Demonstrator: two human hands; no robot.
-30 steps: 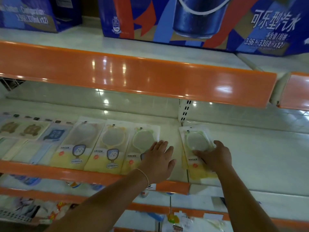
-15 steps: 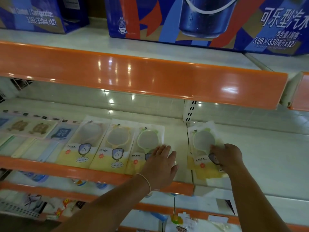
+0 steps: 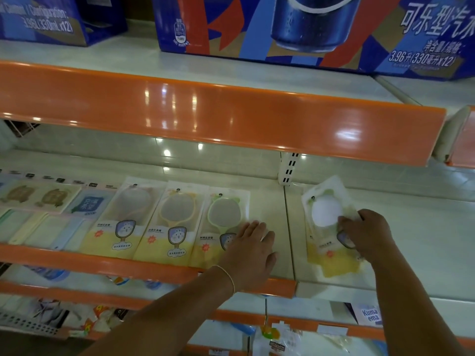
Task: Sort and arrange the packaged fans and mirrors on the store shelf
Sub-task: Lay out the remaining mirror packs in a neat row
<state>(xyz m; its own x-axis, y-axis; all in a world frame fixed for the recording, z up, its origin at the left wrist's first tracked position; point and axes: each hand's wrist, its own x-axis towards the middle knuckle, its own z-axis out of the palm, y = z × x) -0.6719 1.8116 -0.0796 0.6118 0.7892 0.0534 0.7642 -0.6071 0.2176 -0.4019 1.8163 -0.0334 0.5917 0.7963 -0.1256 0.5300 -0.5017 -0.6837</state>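
Three packaged hand mirrors lie side by side on the cream shelf [image 3: 272, 201]: a pink-rimmed pack [image 3: 128, 214], a yellow-rimmed pack [image 3: 174, 219] and a green-rimmed pack [image 3: 221, 222]. My left hand [image 3: 253, 250] lies flat, fingers straight, on the shelf against the green pack's right edge. Right of the shelf divider, my right hand [image 3: 365, 232] grips a small stack of green mirror packs [image 3: 326, 222], tilted with its top end raised off the shelf. Packaged fans [image 3: 38, 199] lie flat at the far left.
An orange shelf lip [image 3: 128, 268] runs along the front edge, and another orange rail [image 3: 231, 114] hangs above. Blue drink cartons [image 3: 282, 29] stand on the upper shelf. Lower shelves hold mixed packets [image 3: 280, 337]. Bare shelf surface stretches to the right of the held stack.
My right hand has closed on the green mirror stack and tipped its top end up off the shelf. My left hand has stayed flat beside the green pack.
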